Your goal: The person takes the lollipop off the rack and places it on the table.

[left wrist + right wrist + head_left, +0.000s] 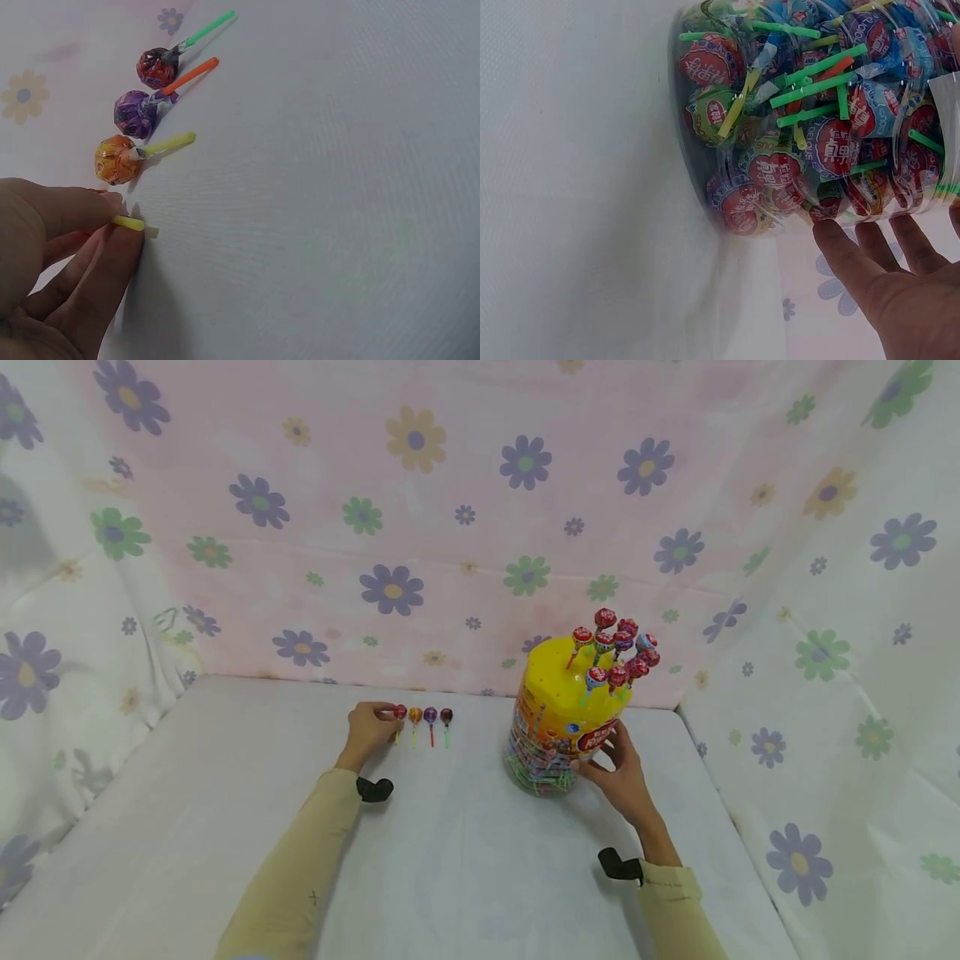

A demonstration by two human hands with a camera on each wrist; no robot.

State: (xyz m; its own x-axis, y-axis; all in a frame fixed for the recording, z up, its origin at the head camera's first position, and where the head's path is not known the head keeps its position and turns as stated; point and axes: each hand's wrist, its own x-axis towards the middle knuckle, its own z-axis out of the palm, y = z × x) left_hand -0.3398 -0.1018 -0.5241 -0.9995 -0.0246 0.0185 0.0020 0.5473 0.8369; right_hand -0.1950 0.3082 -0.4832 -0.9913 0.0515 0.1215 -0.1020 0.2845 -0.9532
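Note:
My left hand (pixel 367 731) pinches a red-wrapped lollipop (pixel 401 712) between thumb and fingers at the left end of a row on the table. Its yellow stick (pixel 130 223) pokes out past the fingertips; the fingers hide most of the candy in the left wrist view. Beside it lie an orange lollipop (pixel 116 159), a purple one (pixel 136 114) and a dark red one (pixel 158 68). My right hand (pixel 622 777) holds the side of a clear jar (pixel 551 752) of lollipops, thumb in front and fingers spread along its wall (pixel 772 161).
The jar has a yellow lid (pixel 551 670) with several red- and blue-topped lollipops (pixel 604 619) standing in it. A white cloth (pixel 465 852) covers the table. Flowered curtains (pixel 450 543) close in the back and both sides.

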